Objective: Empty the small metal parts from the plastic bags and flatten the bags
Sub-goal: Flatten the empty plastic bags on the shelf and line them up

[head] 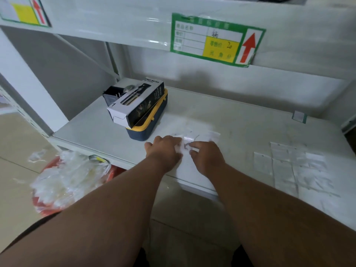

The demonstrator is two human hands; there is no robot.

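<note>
1. Nearest the camera were your two bare arms, reaching out to the white shelf (pixel 240 120).
2. Your left hand (pixel 163 149) lay on the near part of the shelf. Its fingertips held the left edge of a small clear plastic bag (pixel 185 145).
3. Your right hand (pixel 207 157) was just beside it, with its fingers curled and touching the same bag from the right side. I could not tell if it pinched the bag or only pressed on it.
4. Thin dark metal parts (pixel 187 146) showed in the blur between your hands. I could not tell if they were inside the bag or already out.
5. More little bags (pixel 200 134) lay just behind your hands, so I think some work was left.
6. To the right, a group of flat bags (pixel 289 166) lay side by side. Those looked done.
7. A black and white box (pixel 134 105) sat on a yellow and blue case (pixel 148 128) to the left.
8. Down on the floor, a crumpled heap of clear plastic (pixel 67 178) lay on something red.
</note>
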